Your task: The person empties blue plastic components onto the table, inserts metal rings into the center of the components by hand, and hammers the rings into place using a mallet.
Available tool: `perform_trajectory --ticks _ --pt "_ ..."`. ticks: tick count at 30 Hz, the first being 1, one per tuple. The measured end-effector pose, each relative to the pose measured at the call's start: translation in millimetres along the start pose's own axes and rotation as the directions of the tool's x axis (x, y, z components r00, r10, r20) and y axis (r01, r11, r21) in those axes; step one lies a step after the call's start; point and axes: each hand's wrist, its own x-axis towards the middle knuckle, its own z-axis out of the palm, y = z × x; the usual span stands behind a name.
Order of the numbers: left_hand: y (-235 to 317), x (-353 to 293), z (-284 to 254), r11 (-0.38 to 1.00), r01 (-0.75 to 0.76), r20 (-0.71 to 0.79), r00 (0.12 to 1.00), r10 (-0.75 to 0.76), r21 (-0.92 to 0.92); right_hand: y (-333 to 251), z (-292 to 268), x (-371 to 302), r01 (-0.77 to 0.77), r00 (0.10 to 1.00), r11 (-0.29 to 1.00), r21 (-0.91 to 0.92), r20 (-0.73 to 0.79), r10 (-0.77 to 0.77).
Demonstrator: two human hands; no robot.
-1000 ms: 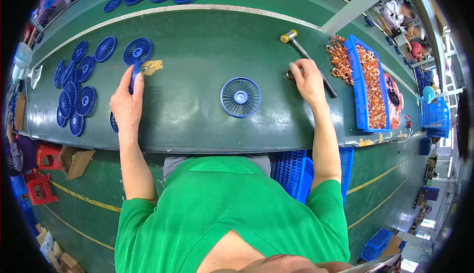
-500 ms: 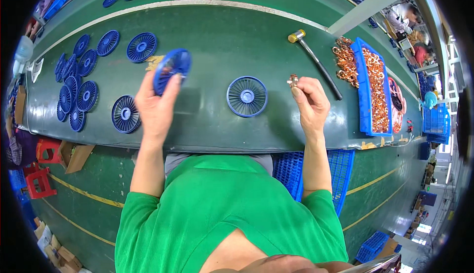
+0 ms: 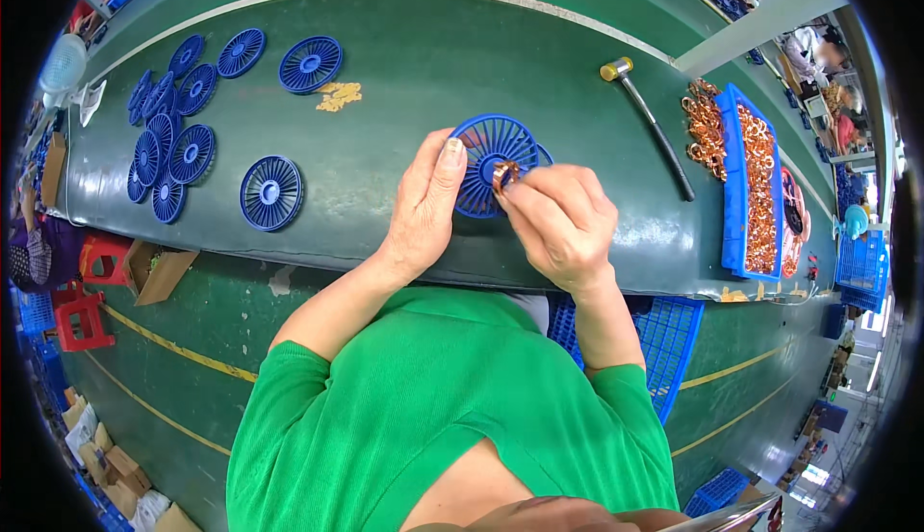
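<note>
My left hand (image 3: 426, 200) grips the left rim of a blue spoked plastic wheel (image 3: 476, 183), its thumb on top, above the green table. From the right, my right hand (image 3: 568, 219) pinches a shiny copper clip (image 3: 503, 175) at the wheel's hub; whether the clip touches the hub is hard to tell. Behind the held wheel, the edge of a second blue wheel (image 3: 546, 155) peeks out, mostly covered. To the left, another spoked wheel (image 3: 270, 193) lies flat by itself on the table.
Several blue wheels (image 3: 192, 154) cluster at the table's left. A yellow-headed hammer (image 3: 657, 133) lies to the right. Beyond it, loose copper clips (image 3: 705, 132) sit beside a blue tray (image 3: 734, 209) filled with more. A pink basket (image 3: 792, 243) adjoins the tray.
My left hand has brought its wheel rightward, over the one lying at the middle. My right hand has moved left with the copper clip, to the held wheel's hub. The view has shifted slightly.
</note>
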Motion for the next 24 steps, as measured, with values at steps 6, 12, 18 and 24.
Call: perform_trajectory --ticks 6,12,18,24 --pt "-9.9 -5.6 0.4 0.992 -0.087 -0.042 0.995 0.091 0.087 -7.3 13.9 3.3 -0.196 0.962 0.979 -0.061 0.183 0.204" --pt "-34.3 -11.2 -0.9 0.989 -0.124 -0.044 0.991 0.128 0.074 -19.0 26.5 -5.2 -0.351 0.92 0.932 -0.086 0.151 0.361" --pt "-8.2 -6.4 4.6 0.964 -0.032 -0.023 0.999 0.027 -0.262 -21.5 29.7 -9.7 -0.343 0.938 0.915 -0.21 -0.034 0.344" --pt "4.7 -2.1 -4.5 0.926 0.198 0.171 0.974 -0.149 -0.321 10.0 3.9 -7.6 -0.048 0.977 0.99 -0.132 0.199 0.074"
